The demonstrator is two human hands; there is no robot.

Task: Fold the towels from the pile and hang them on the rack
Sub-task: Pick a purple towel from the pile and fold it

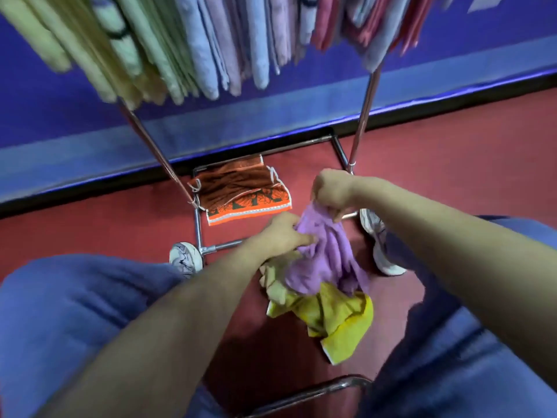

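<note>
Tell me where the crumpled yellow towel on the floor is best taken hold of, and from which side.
Probably pinch the yellow towel at its pale-edged corner nearest the person, coming from above on that near side. That corner lies free on the floor, while the purple towel covers the far part.

Red floor (452, 152) — blue wall (66, 128), perhaps padded

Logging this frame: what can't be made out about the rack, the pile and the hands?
Rack: top rail cut off by the head view's upper edge; hanging towels motion-blurred there.
Pile: the purple towel and yellow towel cover whatever lies beneath.
Right hand and left hand: fingertips partly buried in the purple towel's folds.
</note>
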